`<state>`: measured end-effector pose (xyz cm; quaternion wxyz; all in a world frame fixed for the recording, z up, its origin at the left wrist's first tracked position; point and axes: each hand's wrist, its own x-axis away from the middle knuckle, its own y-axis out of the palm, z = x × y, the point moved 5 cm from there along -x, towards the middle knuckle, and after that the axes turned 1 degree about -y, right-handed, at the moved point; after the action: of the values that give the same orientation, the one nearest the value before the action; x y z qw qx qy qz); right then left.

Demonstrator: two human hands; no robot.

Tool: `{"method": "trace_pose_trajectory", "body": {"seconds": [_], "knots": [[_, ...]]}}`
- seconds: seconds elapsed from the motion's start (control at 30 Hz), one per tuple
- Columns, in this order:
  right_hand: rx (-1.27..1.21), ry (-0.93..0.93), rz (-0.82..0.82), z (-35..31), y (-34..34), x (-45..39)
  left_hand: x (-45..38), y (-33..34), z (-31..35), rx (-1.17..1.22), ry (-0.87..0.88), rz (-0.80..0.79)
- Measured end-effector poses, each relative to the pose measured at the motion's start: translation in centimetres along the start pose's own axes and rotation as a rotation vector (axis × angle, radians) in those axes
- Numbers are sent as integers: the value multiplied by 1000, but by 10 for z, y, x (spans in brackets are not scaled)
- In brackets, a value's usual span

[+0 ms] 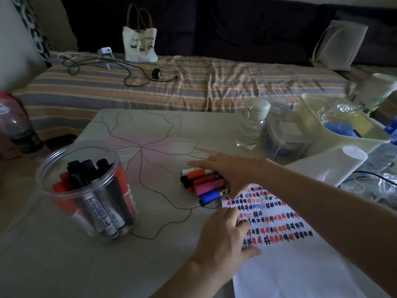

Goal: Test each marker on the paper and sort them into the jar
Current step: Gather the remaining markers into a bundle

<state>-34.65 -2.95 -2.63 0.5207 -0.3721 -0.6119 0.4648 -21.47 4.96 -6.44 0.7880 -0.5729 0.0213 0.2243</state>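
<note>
Resting flat on the markers (204, 183), right hand (227, 171); left hand (223, 239) presses paper (300, 265).

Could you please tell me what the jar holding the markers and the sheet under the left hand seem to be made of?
The jar looks like clear, glossy plastic, though glass is possible: the markers inside show plainly through its wall. The sheet looks like thin matte white paper, since the ink marks sit flat without shine.

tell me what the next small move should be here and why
Probably curl the right hand around one marker from the loose pile and lift it toward the paper. That hand lies flat across the pile, gripping nothing, while the left hand steadies the paper's edge. The jar already holds several markers.
</note>
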Motion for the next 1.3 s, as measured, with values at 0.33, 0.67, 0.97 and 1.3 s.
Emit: {"method": "trace_pose_trajectory", "body": {"seconds": [0.33,0.67,0.97,1.3], "knots": [[289,-431,134,-80,-6,-29,42,-88,-79,256,-346,316],[-123,283,435,-62,-3,14,34,-55,-103,351,-491,209],[-918,639,724,-102,51,49,40,-43,-89,333,-530,232],[-1022,678,807,-73,25,29,55,-43,-73,59,-310,245]]}}
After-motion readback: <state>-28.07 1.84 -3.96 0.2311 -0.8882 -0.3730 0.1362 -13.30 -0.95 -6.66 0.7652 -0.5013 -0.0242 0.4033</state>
